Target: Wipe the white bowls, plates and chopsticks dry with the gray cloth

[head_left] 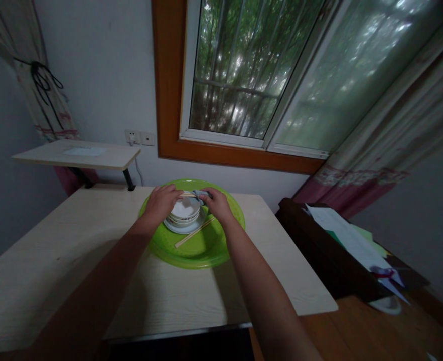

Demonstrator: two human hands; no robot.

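Note:
A round green basin point(202, 258) rests on the pale wooden table, holding a stack of small white bowls point(185, 208) on a white plate point(183, 229). Over the bowls, my left hand point(163, 203) is closed on one end of some light wooden chopsticks point(186, 194). My right hand point(217, 201) is closed on a grey-blue cloth point(199, 196), which lies against the other end of those chopsticks. How many are held is too small to tell. Another pair of chopsticks point(194, 232) lies slanted on the basin's floor, in front of the plate and bowls.
The table point(66, 240) extends to both sides of the basin. At its back left stands a raised shelf point(112, 155) with a sheet of paper on it. A window point(244, 75) is behind. To the right, papers point(351, 240) lie on dark furniture point(326, 250).

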